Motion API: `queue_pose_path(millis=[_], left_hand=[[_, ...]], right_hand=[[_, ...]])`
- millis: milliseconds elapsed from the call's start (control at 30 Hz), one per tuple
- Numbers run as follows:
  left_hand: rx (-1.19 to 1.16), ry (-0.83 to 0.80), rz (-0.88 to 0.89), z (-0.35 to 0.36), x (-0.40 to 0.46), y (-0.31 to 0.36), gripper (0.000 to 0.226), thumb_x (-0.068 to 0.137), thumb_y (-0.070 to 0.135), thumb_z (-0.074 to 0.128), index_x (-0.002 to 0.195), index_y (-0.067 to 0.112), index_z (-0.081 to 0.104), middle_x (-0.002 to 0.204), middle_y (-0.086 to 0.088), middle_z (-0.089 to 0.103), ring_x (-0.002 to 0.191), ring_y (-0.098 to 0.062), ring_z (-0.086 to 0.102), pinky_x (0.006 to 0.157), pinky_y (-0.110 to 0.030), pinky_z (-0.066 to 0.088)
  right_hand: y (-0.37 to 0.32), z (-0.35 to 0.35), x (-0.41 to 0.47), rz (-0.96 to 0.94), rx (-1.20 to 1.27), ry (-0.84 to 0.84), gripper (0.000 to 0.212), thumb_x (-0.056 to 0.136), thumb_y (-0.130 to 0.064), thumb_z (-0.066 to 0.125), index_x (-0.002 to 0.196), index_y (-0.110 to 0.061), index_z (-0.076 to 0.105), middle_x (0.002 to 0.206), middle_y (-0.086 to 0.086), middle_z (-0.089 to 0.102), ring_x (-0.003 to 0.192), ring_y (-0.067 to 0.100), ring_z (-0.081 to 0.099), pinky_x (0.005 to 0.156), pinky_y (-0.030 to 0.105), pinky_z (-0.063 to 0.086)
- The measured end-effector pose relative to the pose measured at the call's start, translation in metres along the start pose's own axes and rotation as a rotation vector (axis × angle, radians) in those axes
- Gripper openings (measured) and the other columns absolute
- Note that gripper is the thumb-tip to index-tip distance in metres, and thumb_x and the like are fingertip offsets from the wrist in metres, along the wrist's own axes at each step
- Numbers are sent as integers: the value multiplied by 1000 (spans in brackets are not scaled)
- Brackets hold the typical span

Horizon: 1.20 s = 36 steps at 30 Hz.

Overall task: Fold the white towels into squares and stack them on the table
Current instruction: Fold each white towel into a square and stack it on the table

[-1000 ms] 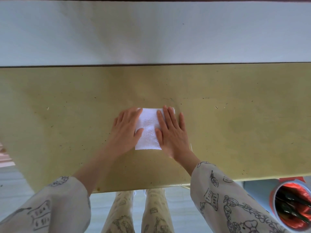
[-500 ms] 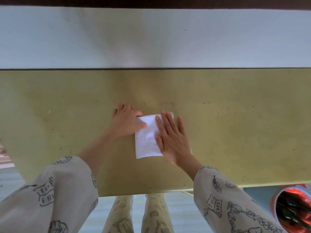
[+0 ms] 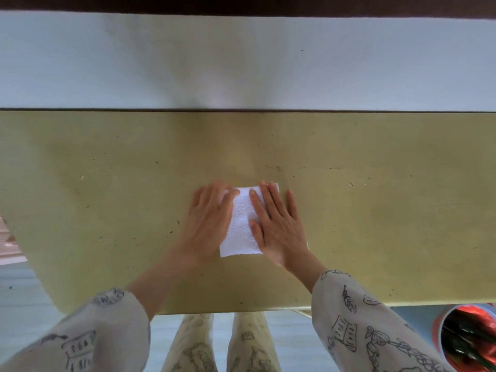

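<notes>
Towel (image 3: 243,224), white and folded into a small rectangle, lies flat on the desk (image 3: 375,210) near its middle, a little toward the near edge, and both hands lie on it. The left hand (image 3: 208,218) rests palm down over the towel's left side, fingers straight and close together, their tips blurred at the far left corner of the cloth. The right hand (image 3: 276,224) lies flat over the right side, fingers spread wide and pointing away from the person, the thumb resting on the cloth and the little finger reaching past the towel's right edge onto the desk. Between the two hands a strip of terry cloth shows, running from the far edge to the near edge, and the near left corner sticks out below the left palm. Neither hand curls around anything; both press flat.

Both forearms are bare up to pale sleeves (image 3: 362,331) printed with dark line drawings. The desk top is yellowish green, speckled with small dark marks and scratches. Beyond its far edge runs a broad white surface (image 3: 241,63), with a dark band at the top of the view. Below the near edge, legs in matching printed trousers (image 3: 220,345) stand on a pale floor. At the near right, a round container (image 3: 467,339) with a red lining holds dark items that cannot be made out.
</notes>
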State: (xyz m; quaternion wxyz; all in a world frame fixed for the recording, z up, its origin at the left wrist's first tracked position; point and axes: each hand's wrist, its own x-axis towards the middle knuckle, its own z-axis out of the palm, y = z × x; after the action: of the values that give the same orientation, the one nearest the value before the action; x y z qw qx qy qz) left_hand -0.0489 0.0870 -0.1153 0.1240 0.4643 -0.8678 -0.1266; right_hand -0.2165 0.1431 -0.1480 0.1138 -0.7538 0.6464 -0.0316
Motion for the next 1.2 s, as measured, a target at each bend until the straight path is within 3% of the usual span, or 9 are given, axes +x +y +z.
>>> queue_pose_path(millis=[67, 167, 300, 433, 633, 767, 867, 1000, 1200], left_hand=[[14, -75, 90, 15, -21, 1, 38, 91, 17, 36, 127, 5, 41, 133, -10, 42, 125, -24, 38, 105, -41, 29], [85, -216, 16, 25, -35, -9, 58, 93, 38, 32, 140, 4, 28, 150, -9, 29, 139, -21, 23, 111, -48, 18], [182, -345, 23, 25, -33, -18, 77, 91, 61, 19, 142, 4, 22, 150, -11, 28, 140, -20, 21, 109, -57, 15], [199, -375, 36, 22, -30, -18, 79, 91, 64, 15, 141, 3, 26, 148, -14, 32, 138, -22, 25, 108, -58, 17], [213, -242, 4, 4, -27, -3, 58, 89, 46, 31, 128, 8, 51, 137, -8, 50, 125, -19, 47, 101, -47, 24], [152, -20, -267, -7, -14, 18, 27, 86, 25, 40, 91, 16, 65, 88, 3, 66, 81, -20, 63, 84, -36, 27], [107, -225, -474, -8, 10, 28, 24, 88, 32, 54, 107, 16, 56, 103, -1, 59, 94, -23, 55, 84, -38, 27], [32, -446, -486, 0, 41, 35, 48, 86, 47, 53, 123, 20, 39, 121, 1, 49, 112, -22, 45, 93, -39, 25], [7, -603, -566, -1, 52, 46, 20, 81, 32, 58, 86, 15, 50, 96, -2, 52, 103, -23, 47, 88, -37, 28]], right_hand=[[0, 2, 0, -6, 5, -2, 57, 97, -38, 20, 146, -12, 17, 154, 14, 21, 143, 24, 8, 113, 50, 9], [0, 1, 0, -5, 1, 1, 57, 96, -38, 25, 145, -11, 23, 153, 15, 23, 142, 25, 11, 113, 51, 10], [-1, 0, -1, 11, 12, 1, 57, 95, -39, 26, 145, -12, 25, 153, 16, 22, 143, 26, 11, 113, 52, 10], [-1, -1, 2, 26, -35, -63, 59, 95, -41, 24, 147, -13, 15, 154, 17, 17, 143, 26, 8, 113, 50, 8], [-1, -17, 2, 32, -17, -28, 55, 91, -37, 32, 140, -12, 31, 148, 14, 35, 138, 24, 23, 111, 49, 12], [-2, -32, -7, 269, 174, 174, 43, 84, -28, 46, 123, -10, 51, 126, 12, 57, 117, 27, 49, 101, 45, 38], [-7, -38, -11, 484, 320, 202, 32, 78, -20, 65, 107, -6, 60, 105, 13, 60, 95, 34, 57, 79, 40, 45], [-4, -40, -12, 550, 389, 22, 37, 85, -25, 64, 115, -6, 55, 110, 10, 55, 104, 29, 49, 86, 36, 38], [2, -43, -13, 469, 310, -92, 41, 86, -30, 57, 123, -15, 46, 118, 4, 48, 110, 23, 43, 85, 31, 36]])
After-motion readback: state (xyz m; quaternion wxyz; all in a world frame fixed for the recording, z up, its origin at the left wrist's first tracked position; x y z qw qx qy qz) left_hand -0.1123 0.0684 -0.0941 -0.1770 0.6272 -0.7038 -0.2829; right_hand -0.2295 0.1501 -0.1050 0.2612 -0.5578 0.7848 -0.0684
